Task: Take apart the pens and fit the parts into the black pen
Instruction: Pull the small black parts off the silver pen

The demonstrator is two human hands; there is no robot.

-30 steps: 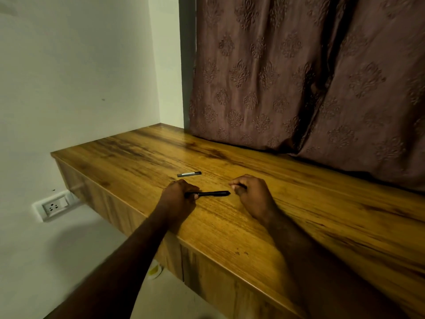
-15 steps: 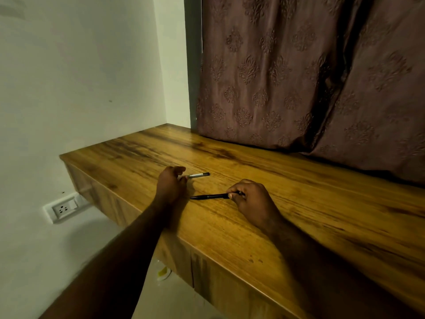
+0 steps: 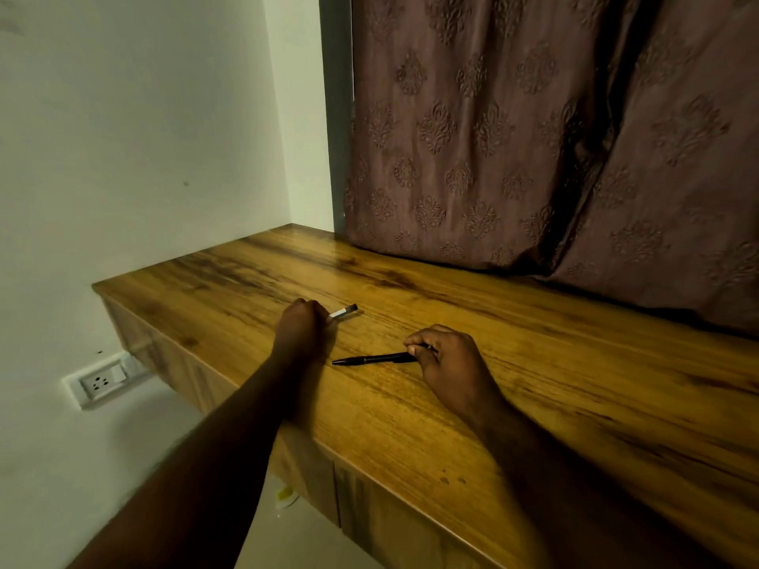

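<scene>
Left hand [image 3: 302,328], frame centre, gripping short silver pen with dark tip [image 3: 344,312], fingers curling round its near end. Right hand [image 3: 449,361] fingers pinching slim black plastic pen [image 3: 376,358], lying on glossy brown wooden desk [image 3: 554,384], centre-right.

One end of the silver pen [image 3: 344,312] is hidden inside the left hand [image 3: 302,322]; the black pen [image 3: 373,358] has its rear end covered by the right hand [image 3: 445,363].
</scene>
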